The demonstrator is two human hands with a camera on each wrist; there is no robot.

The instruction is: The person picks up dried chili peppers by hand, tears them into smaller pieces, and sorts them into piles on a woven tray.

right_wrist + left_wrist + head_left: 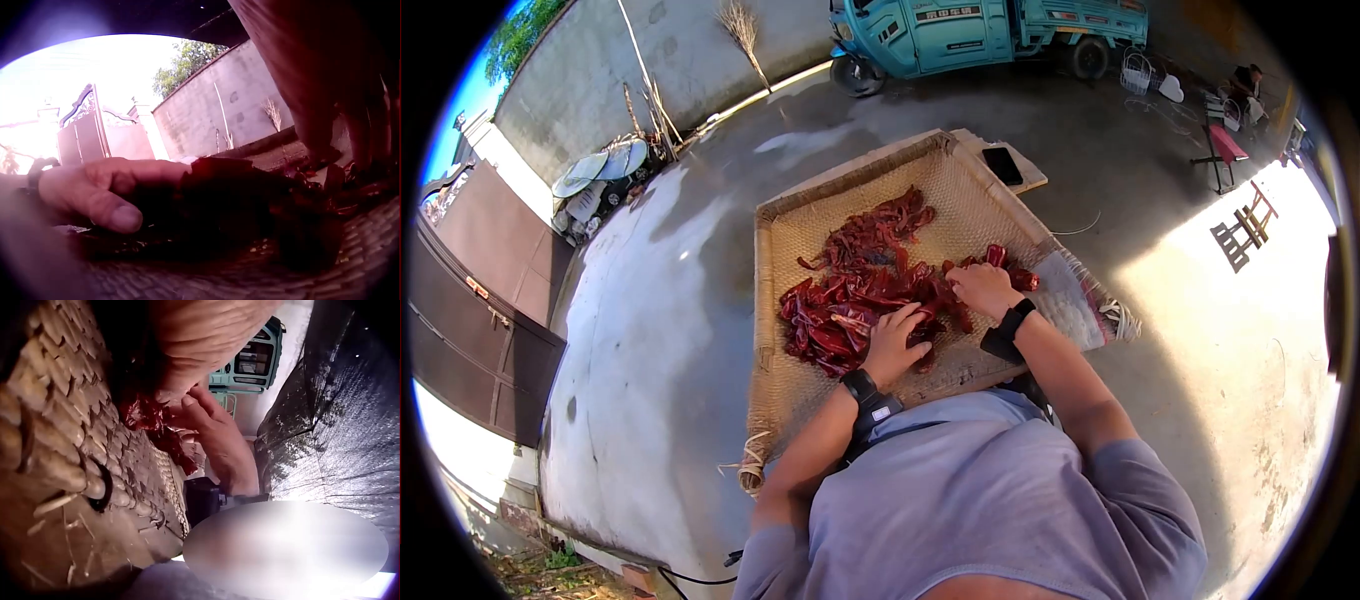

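Note:
Dried red chilies [830, 315] lie heaped in a shallow woven tray [785, 378] in front of the person. The left hand [893, 345] rests on the near side of the heap, its fingers extended over the peppers; the thumb is spread apart. To its right, the right hand [983, 288] reaches down to the peppers at the heap's right edge, fingers bent downward; whether it pinches one is hidden. In the right wrist view the left hand [94, 187] lies against dark red chilies [231, 194].
A phone [1002, 166] lies on a board beyond the tray's far right corner. Pale mesh material [1068, 298] covers the tray's right side. A blue three-wheeled truck [960, 38] stands behind, with a small pink-seated stool [1226, 144] at the right.

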